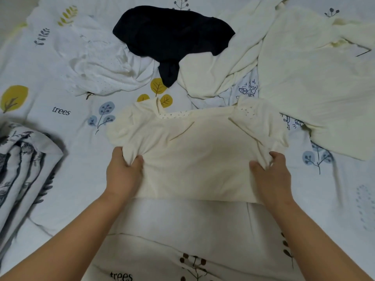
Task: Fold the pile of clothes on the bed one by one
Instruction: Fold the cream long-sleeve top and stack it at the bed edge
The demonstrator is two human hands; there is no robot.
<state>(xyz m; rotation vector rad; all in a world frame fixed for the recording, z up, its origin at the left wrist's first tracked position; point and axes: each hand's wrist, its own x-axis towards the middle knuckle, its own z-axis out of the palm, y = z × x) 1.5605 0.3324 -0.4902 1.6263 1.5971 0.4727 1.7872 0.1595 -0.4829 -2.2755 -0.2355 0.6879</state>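
A cream short-sleeved top [194,153] lies spread on the bed in the middle of the view, neckline away from me. My left hand [122,171] pinches a bunch of its fabric at the left side. My right hand [271,173] grips the fabric at the right side, below the sleeve. Beyond it lie a dark navy garment [172,35], a crumpled white garment [105,69] to the left, and cream garments [316,78] to the right and back.
The bed sheet [60,122] is white with printed leaves and the word "trees". A folded grey-and-white patterned quilt [22,159] sits at the left edge. A small white piece with blue drawings [247,90] peeks out between the cream garments.
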